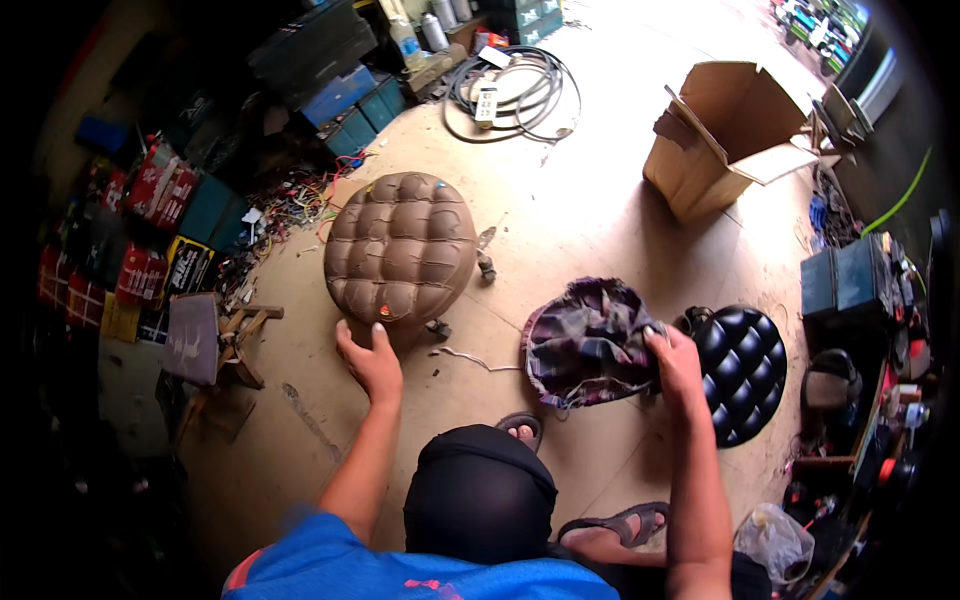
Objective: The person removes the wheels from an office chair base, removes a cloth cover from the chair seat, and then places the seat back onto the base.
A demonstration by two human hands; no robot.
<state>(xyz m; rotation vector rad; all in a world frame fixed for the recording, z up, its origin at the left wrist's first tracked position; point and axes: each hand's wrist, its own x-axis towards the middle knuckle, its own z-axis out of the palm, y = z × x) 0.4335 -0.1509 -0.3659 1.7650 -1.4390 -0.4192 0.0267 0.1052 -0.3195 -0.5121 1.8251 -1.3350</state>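
At the near edge of a round brown tufted stool seat (pixel 400 245), my left hand (pixel 372 362) is open, its thumb and fingers apart. Whether the fingertips touch the seat I cannot tell. My right hand (pixel 678 372) grips the right side of a plaid cloth cover (pixel 585 345) with a gathered rim, which hangs spread out above the floor. Just right of that hand is a round black tufted stool (pixel 745 375), partly behind my wrist. Casters of the brown stool show at its right and near side.
An open cardboard box (pixel 690 165) stands at the far right. A coiled cable (pixel 540 95) with a power strip (pixel 486 103) lies at the back. Left are a small wooden stool (pixel 195 340), tangled wires (pixel 290 215) and stacked boxes. A plastic bag (pixel 775 542) sits lower right.
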